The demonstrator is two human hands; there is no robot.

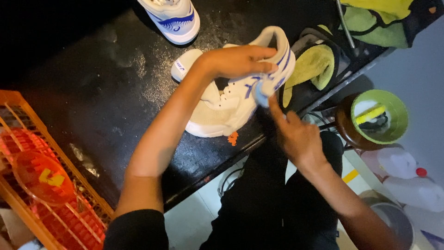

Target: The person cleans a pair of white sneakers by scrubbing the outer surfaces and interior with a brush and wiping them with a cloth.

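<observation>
second shoe (175, 21), yellow cloth (313, 65), green bowl (380, 116)

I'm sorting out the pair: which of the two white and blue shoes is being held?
The shoe in the middle of the black table, gripped by the left hand while the right hand touches its side. The other shoe lies untouched at the top edge.

Shoe (231, 104) under my left hand (236, 60): white, blue stripes. Second shoe (173, 18) at far table edge: same white/blue. Table (106, 92) black, pale speckles. Cloth (314, 65) yellow-green. Bowl (393, 115) green. Crate (41, 180) at left corner orange. My sleeves black.
</observation>
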